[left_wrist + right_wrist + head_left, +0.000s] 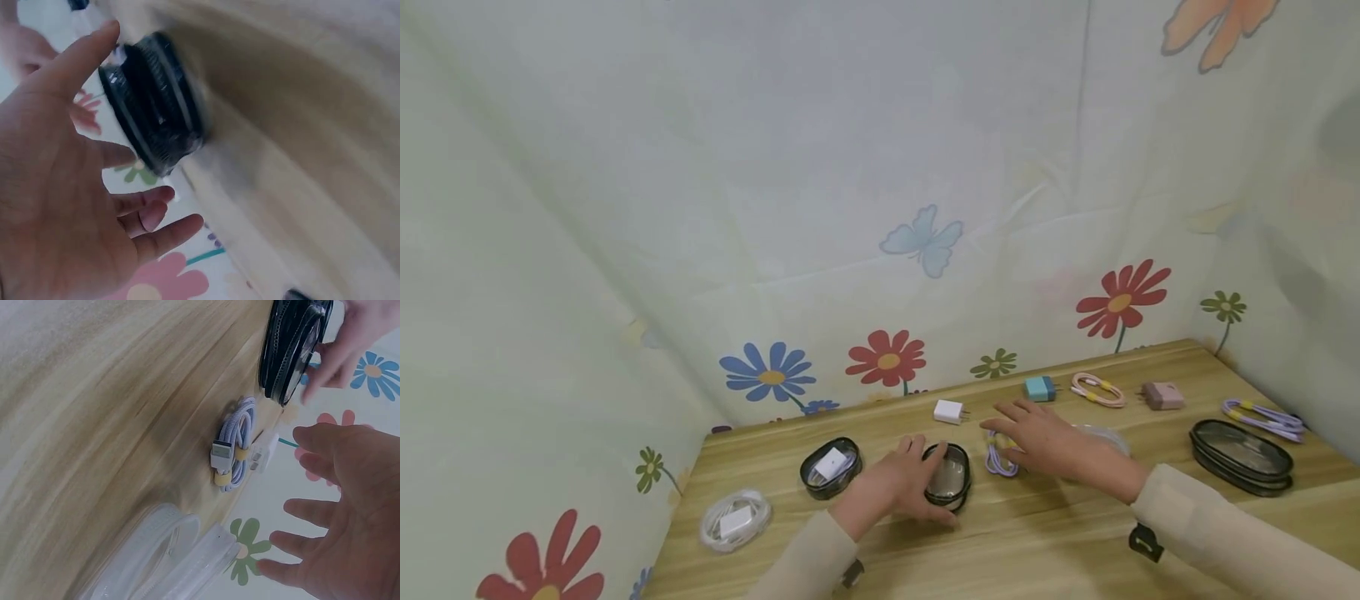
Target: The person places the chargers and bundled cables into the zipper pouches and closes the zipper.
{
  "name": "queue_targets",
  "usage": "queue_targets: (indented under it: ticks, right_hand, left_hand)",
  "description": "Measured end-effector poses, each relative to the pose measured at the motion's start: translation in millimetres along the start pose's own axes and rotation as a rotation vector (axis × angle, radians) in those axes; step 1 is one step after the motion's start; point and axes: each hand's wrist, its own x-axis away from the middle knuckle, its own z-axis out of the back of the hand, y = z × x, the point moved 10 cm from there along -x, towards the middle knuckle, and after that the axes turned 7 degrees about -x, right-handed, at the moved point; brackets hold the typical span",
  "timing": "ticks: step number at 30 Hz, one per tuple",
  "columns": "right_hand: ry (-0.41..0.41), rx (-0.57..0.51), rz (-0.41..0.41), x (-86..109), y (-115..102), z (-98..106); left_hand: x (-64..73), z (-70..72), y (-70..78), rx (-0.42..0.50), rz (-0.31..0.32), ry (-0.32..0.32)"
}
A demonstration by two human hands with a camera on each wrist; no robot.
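Observation:
My left hand (891, 483) hovers over the left side of a small black-rimmed zip case (951, 475) with a clear window, fingers spread. In the left wrist view the case (156, 106) stands beyond the thumb and fingers, which are not curled round it; contact is hard to tell. My right hand (1048, 442) is above the table with its fingers apart and nothing held. Close by lies a coiled lilac cable (234, 444) with yellow ties and a USB plug. Partly hidden under the right forearm are clear white-rimmed cases (156, 550).
Left on the wooden table are a black case (833, 487) and a white case (726, 529), each with a white charger inside. Along the back sit a white charger (948, 411), teal charger (1040, 388), pink cable (1097, 390) and pink charger (1163, 396). Black cases (1240, 458) and a purple cable (1262, 419) lie right.

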Motion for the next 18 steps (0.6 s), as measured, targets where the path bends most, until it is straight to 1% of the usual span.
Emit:
queue_targets:
  ticks: [2, 3, 6, 8, 10, 12, 14, 18]
  right_hand:
    - [-0.004, 0.001, -0.030, -0.9, 2.2, -0.9]
    - [-0.010, -0.004, -0.057, -1.8, 4.2, -2.2]
    - [-0.041, -0.036, -0.163, -6.4, 10.7, -7.9]
    - [-0.065, -0.067, -0.240, -10.1, 14.5, -13.3]
    - [-0.090, -0.102, -0.306, -12.8, 17.8, -19.7]
    - [-0.107, -0.128, -0.356, -14.5, 20.4, -25.5]
    - [-0.115, -0.155, -0.388, -15.4, 22.7, -29.7]
    - [-0.119, -0.169, -0.421, -14.7, 26.3, -35.0]
  left_hand:
    - [-1.0, 4.0, -2.5, 0.007, -0.027, -0.002]
    - [-2.1, 6.5, -3.6, 0.025, -0.050, 0.001]
    - [-7.0, 14.1, -2.5, 0.060, -0.158, 0.028]
    - [-9.9, 16.1, 0.6, 0.078, -0.238, 0.027]
    - [-12.2, 13.9, 3.2, 0.074, -0.299, 0.006]
    - [-14.1, 9.4, 3.6, 0.074, -0.326, -0.034]
    - [-16.6, 5.7, 3.5, 0.065, -0.334, -0.060]
    - [-22.5, 1.3, 5.0, 0.059, -0.342, -0.079]
